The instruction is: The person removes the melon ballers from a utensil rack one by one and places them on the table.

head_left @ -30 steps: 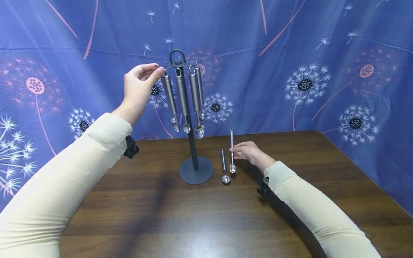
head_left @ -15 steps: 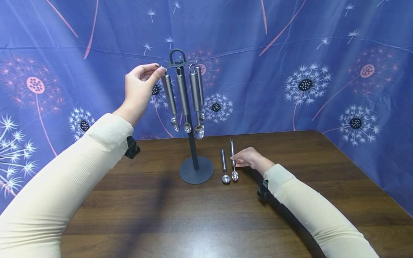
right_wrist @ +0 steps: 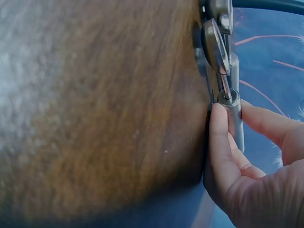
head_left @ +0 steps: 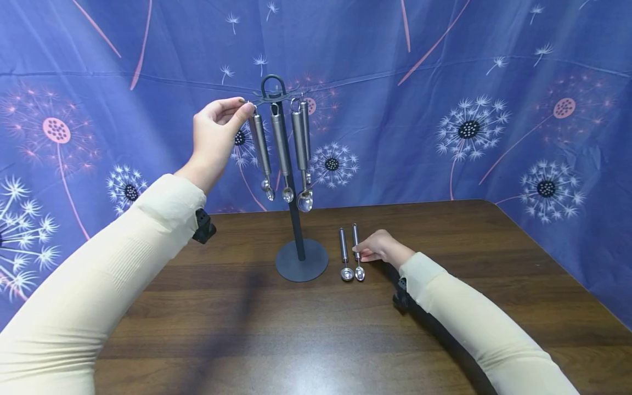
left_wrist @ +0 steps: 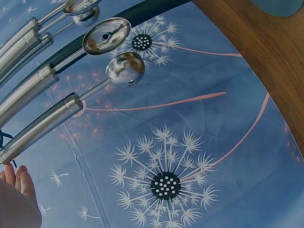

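My left hand point(head_left: 212, 131) is raised at the top of a dark metal stand point(head_left: 294, 219). Its thumb and fingertips pinch the ring end of the leftmost hanging melon baller point(head_left: 260, 145), close to the hook. In the left wrist view that melon baller point(left_wrist: 42, 127) slants past my fingertips. Low over the table, my right hand point(head_left: 382, 248) pinches the steel handle of an oval-bowled melon baller point(head_left: 360, 273); the right wrist view shows thumb and finger on either side of the handle point(right_wrist: 233, 114). Beside it, on the left, lies a round-bowled melon baller point(head_left: 347, 274).
Several more steel scoops point(head_left: 281, 142) hang from the stand's hooks. Its round base point(head_left: 302, 269) rests on the brown wooden table point(head_left: 306, 334). A blue dandelion-print curtain point(head_left: 385, 126) hangs behind the table's back edge.
My right hand has lowered the oval-bowled melon baller toward me and down onto the table, alongside the round-bowled one. My left hand has stayed at the stand's hook.
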Motion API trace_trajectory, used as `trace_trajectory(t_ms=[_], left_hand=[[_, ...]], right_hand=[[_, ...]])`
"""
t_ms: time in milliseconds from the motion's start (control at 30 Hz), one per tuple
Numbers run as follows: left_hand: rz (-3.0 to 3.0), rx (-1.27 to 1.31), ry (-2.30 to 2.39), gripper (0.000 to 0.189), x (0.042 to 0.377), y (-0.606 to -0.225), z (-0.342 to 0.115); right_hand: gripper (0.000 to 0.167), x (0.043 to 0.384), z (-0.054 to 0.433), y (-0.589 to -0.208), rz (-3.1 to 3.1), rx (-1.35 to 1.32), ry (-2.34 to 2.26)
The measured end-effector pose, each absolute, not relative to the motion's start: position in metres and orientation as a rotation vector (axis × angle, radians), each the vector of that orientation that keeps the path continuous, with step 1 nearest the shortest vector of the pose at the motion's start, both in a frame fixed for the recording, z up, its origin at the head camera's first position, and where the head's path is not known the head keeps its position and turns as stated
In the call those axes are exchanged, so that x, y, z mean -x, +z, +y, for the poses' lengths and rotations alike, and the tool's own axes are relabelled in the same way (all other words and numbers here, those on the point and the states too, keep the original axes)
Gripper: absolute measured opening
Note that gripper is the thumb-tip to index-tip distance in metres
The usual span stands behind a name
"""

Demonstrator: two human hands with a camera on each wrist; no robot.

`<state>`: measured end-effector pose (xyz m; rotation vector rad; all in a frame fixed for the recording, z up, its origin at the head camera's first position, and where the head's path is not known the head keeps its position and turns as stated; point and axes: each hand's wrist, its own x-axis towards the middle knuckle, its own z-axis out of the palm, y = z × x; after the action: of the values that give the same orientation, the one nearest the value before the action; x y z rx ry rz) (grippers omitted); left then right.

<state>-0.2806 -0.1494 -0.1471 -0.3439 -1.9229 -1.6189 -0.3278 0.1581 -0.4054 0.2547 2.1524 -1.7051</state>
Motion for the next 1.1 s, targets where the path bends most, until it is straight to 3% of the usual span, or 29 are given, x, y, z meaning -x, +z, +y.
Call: trace_trajectory(t_ms=[333, 833, 1100], left_hand=[[-1.917, 0.349, -1.597, 0.040, 0.2804, -0.1472, -0.1484], [-1.913, 0.347, -1.605, 0.040, 0.2781, -0.1486, -0.1469], [-1.923, 0.330, -1.599, 0.041, 0.2768, -0.1485, -0.1471]], right_hand=[[0.020, 0.3284, 0.1551, -0.3998, 2.194, -0.257, -1.656], [0.046, 0.3266, 0.1517, -0.3994, 2.249, -0.267, -1.580], [0.041, 0.3272, 0.1530, -0.4023, 2.215, -0.259, -1.614]])
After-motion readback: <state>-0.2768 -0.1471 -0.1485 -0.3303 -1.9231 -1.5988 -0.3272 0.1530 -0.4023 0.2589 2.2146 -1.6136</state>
